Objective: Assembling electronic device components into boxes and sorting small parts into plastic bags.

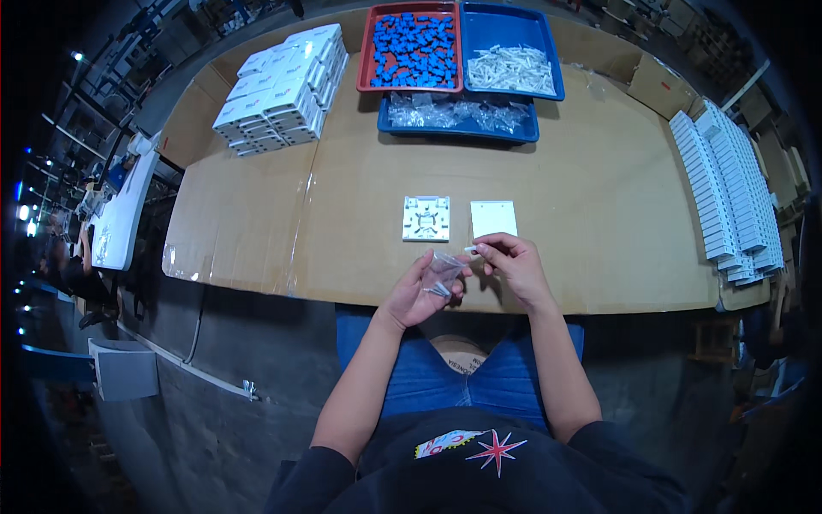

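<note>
My left hand [406, 300], palm up, holds a small clear plastic bag [444, 267] near the table's front edge. Several thin, pale pieces lie in the bag's lower part, too small to name. Between the thumb and fingers of my right hand [515, 267] is a small white stick-like piece [470, 249], close to the bag's upper right side. Beyond my hands, an open white plastic box base [426, 235] shows its inner dark-marked fittings. Beside it on the right lies a flat white cover [494, 218], its near edge close to my right fingers.
A red tray [363, 64] of blue parts and a blue tray [511, 24] of thin white pieces overlap another blue tray [394, 128] of clear bags. White boxes [287, 90] are stacked far left, white plates [728, 193] at right. Cardboard covers the table [599, 197].
</note>
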{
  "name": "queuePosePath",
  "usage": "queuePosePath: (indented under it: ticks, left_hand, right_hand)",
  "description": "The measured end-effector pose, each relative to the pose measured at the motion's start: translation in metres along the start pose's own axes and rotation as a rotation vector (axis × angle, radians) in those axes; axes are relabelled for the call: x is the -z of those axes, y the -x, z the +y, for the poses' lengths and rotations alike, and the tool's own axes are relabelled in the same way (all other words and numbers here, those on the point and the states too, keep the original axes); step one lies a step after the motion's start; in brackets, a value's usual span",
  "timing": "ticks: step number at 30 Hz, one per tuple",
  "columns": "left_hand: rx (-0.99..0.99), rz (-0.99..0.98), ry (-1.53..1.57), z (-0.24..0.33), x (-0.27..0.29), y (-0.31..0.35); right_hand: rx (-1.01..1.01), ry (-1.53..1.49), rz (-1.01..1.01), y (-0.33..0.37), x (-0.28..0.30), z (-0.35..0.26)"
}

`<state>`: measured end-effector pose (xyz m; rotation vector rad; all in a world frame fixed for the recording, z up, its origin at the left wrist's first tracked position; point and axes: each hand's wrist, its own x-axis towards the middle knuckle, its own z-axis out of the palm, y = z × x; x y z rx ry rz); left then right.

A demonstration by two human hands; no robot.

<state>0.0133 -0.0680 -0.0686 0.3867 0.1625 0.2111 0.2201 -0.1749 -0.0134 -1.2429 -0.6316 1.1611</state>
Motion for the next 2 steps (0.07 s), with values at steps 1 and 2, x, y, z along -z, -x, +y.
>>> queuePosePath:
  ticks: [1,2]
  left_hand:
    - [-0.004,-0.004,0.005,-0.0012,0.0019,0.0012]
    - [-0.008,-0.011,0.005,-0.0001,0.0019,0.0013]
  right_hand:
    - [0.004,0.073,-0.023,0.001,0.0008,0.0004]
    - [0.013,0.146,-0.046,-0.0003,0.0025,-0.0009]
